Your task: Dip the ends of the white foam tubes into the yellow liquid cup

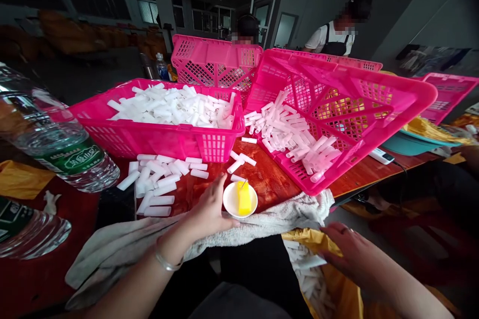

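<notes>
My left hand [212, 209] is at the table edge, fingers apart, beside a small white bowl [229, 200] that holds a yellow block [244, 198] with a thin pin-like piece on top. Its thumb lies just below the bowl on a grey-white towel [123, 244]. Over at the lower right, my right hand [348, 246] is above a yellow sack [333, 284] full of white tubes [310, 279]. A pale piece shows by its fingertips; whether they grip it is unclear. Loose white tubes [160, 200] lie on the red table left of the bowl.
An upright pink basket [160, 139] heaped with white tubes stands behind my left hand. A tilted pink basket [374, 144] spills tubes at the right. Large water bottles [75, 154] crowd the left side. A person [337, 37] is in the background, and another head shows behind the baskets.
</notes>
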A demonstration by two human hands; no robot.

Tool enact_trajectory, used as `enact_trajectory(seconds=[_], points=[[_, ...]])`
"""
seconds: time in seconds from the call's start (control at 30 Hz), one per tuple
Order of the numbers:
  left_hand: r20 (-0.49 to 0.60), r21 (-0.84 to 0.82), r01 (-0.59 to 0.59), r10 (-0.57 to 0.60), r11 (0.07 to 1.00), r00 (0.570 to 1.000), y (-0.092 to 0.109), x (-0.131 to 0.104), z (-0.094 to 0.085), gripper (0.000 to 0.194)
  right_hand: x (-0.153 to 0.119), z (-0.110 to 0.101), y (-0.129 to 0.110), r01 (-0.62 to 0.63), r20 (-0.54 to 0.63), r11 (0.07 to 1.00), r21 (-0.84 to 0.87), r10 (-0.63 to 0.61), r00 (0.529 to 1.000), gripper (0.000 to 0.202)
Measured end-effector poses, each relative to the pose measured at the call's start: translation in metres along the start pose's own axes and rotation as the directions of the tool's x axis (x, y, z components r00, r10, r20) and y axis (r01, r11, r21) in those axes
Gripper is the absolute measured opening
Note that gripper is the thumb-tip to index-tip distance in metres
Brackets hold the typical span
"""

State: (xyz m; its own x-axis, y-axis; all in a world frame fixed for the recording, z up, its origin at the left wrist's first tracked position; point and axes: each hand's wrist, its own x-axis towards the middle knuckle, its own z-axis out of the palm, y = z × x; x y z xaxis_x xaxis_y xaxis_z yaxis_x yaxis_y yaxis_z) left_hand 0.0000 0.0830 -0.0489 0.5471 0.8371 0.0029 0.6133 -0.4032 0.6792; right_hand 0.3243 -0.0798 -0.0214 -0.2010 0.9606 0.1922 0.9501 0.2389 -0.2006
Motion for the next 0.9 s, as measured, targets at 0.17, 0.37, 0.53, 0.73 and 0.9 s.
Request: enact_trajectory(seconds=[0.17,0.37,0.53,0.73,0.9], points=[[0.013,-0.111,-0.011,0.012,0.994,1.000,-0.014,0.012,0.016,0.117,0.105,-0.003,-0.068,0.016,-0.048,0.998,-0.059,-0.019,0.999,0.033],[-0.030,-0.117,-0.069,0.066,0.991,0.997,-0.012,0.012,0.015,0.116,0.183,-0.001,-0.109,0.281,0.333,0.902,-0.328,-0.168,0.928,0.025],[-0.067,-0.053,-0.097,0.093,0.994,0.993,-0.009,0.015,0.016,0.105,0.199,0.005,-0.119,0.417,0.460,0.831,-0.369,-0.226,0.858,0.019],[-0.103,-0.040,-0.140,0.135,0.989,0.985,-0.007,0.010,0.015,0.088,0.205,0.018,-0.138,0.457,0.445,0.829,-0.322,-0.293,0.846,0.022],[-0.077,-0.029,-0.096,0.093,0.995,0.993,-0.008,0.013,0.016,0.106,0.203,0.022,-0.119,0.358,0.417,0.890,-0.282,-0.223,0.881,0.022]])
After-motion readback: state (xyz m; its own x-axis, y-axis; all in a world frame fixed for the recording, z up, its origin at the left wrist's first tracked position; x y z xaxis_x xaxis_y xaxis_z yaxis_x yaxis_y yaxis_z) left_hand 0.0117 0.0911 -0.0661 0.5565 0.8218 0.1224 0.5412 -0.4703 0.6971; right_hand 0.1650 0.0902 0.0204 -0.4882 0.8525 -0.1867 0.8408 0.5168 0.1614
